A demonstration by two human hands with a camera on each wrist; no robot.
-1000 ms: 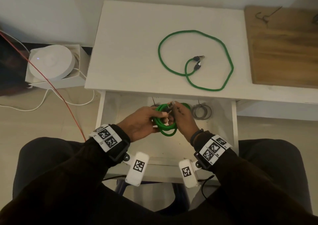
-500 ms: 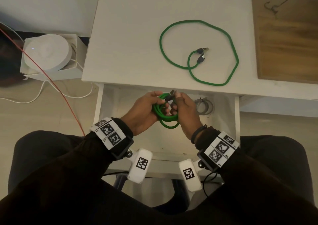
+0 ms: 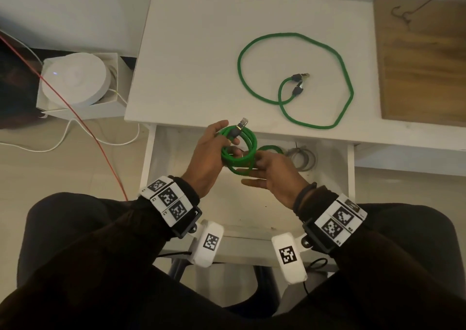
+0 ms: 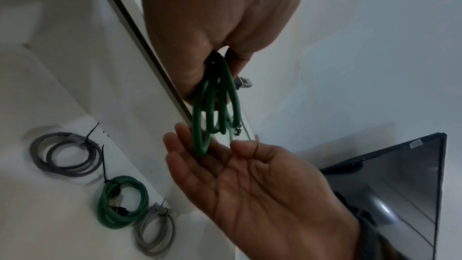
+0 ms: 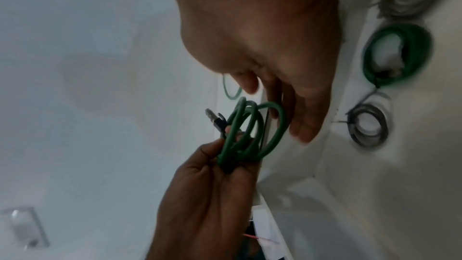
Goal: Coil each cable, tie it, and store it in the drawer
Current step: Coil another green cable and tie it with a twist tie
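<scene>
A coiled green cable (image 3: 238,150) hangs over the open white drawer (image 3: 252,211). My left hand (image 3: 214,148) grips the coil on its left side, and one metal plug (image 3: 242,123) sticks up past the fingers. My right hand (image 3: 272,171) lies flat beside and under the coil, fingers straight. In the left wrist view the coil's lowest loop (image 4: 200,141) touches the right hand's fingers (image 4: 190,145). A second green cable (image 3: 295,77) lies loose in a wide loop on the white table (image 3: 191,52), both plugs in its middle.
Three tied coils lie at the drawer's back: dark grey (image 4: 65,153), green (image 4: 122,203) and light grey (image 4: 155,232). A wooden board (image 3: 423,60) is on the table's right. On the floor at left are a white box with a round device (image 3: 75,80) and a red wire (image 3: 100,148).
My right hand has let go of the coil's plug end and opened beneath the coil. My left hand has lifted the coil toward the table edge, so the plug now points up.
</scene>
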